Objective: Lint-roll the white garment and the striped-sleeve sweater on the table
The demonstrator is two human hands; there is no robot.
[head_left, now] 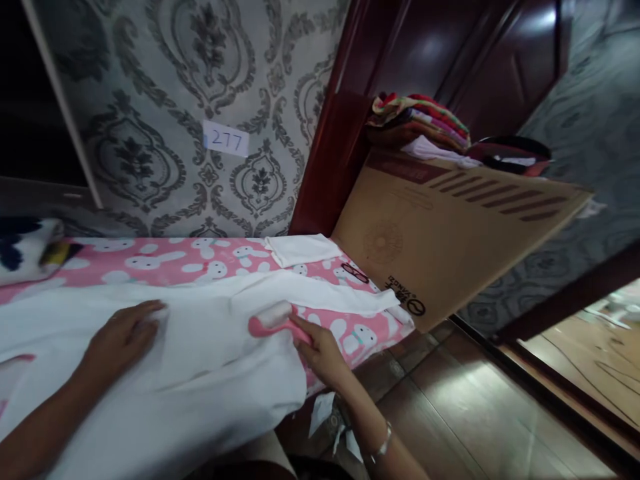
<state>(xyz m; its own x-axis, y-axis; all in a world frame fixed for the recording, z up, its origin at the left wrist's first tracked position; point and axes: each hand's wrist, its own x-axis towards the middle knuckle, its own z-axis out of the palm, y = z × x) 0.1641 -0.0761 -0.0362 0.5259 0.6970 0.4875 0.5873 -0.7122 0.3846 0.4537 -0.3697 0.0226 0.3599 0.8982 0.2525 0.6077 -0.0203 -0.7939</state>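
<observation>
A white long-sleeved garment [200, 333] lies spread over the pink rabbit-print cloth [155, 257], its near part hanging toward me. My left hand [123, 333] is on its left part, the bent fingers closed on a bit of the fabric, slightly blurred. In my right hand [320, 350] is a lint roller with a pink handle and whitish roll [273, 318]; the fingers wrap round the handle. Its roll rests on or just over the garment, which I cannot tell exactly. One sleeve [345, 297] stretches right toward the cardboard.
Folded white cloth [303, 249] lies at the back. A large cardboard box [440, 220] rises on the right, with folded clothes [423, 120] piled above it. Another patterned bundle [27, 250] sits at the far left. Paper scraps [323, 412] are below the table's near edge.
</observation>
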